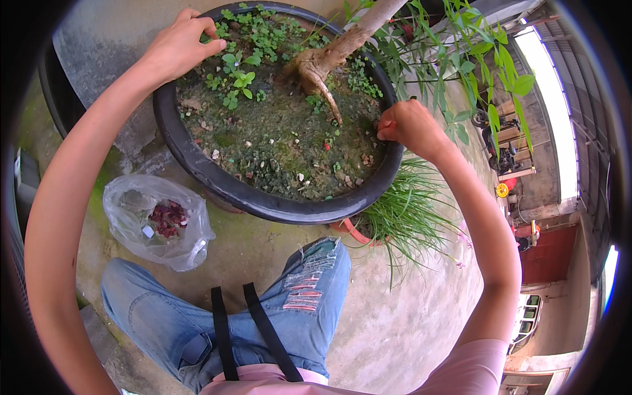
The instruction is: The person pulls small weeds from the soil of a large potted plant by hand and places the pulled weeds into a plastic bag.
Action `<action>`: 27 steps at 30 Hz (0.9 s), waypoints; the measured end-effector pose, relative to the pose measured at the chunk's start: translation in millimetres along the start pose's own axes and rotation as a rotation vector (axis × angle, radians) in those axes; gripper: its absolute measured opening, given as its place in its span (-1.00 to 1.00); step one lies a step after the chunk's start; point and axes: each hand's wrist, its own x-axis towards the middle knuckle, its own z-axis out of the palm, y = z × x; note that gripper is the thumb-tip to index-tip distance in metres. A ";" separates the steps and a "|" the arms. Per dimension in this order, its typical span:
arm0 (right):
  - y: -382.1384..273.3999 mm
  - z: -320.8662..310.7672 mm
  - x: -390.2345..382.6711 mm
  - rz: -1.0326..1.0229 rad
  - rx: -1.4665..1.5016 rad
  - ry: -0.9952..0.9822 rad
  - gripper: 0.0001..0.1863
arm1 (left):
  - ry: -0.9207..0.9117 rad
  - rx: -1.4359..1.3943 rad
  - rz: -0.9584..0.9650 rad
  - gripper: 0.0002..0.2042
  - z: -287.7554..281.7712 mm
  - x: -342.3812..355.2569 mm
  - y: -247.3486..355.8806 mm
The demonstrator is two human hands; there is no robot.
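A large round black pot (271, 209) holds dark, mossy soil (263, 148) with small pebbles and a thick bent tree trunk (322, 62). Low green clover-like weeds (266, 39) grow along its far left side. My left hand (181, 49) is over the left rim beside these weeds, its thumb and forefinger bent close together; whatever lies between them does not show. At the right rim, my right hand (413, 128) has its fingers curled in against the soil edge. Its fingertips are partly hidden, and I cannot make out what they hold.
A clear plastic bag (158, 220) with dark red scraps sits on the ground left of the pot. Grassy leaves (408, 210) rise from a small orange pot (355, 232) close to the right rim. Leafy branches (461, 52) hang at upper right. My jeans-clad knees (309, 283) are near the pot.
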 end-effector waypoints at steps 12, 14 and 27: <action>-86.1 -53.5 -80.7 -0.079 0.825 0.258 -0.94 | 0.024 0.082 0.031 -0.68 5.1 -1.0 -26.6; -134.3 -23.4 -97.8 -0.413 0.982 0.121 -0.94 | -0.021 0.059 0.081 -0.67 6.7 -2.2 -26.1; -338.3 248.6 34.9 -0.194 0.901 0.093 -0.87 | -0.040 -0.001 -0.150 -0.57 -13.7 -7.8 17.5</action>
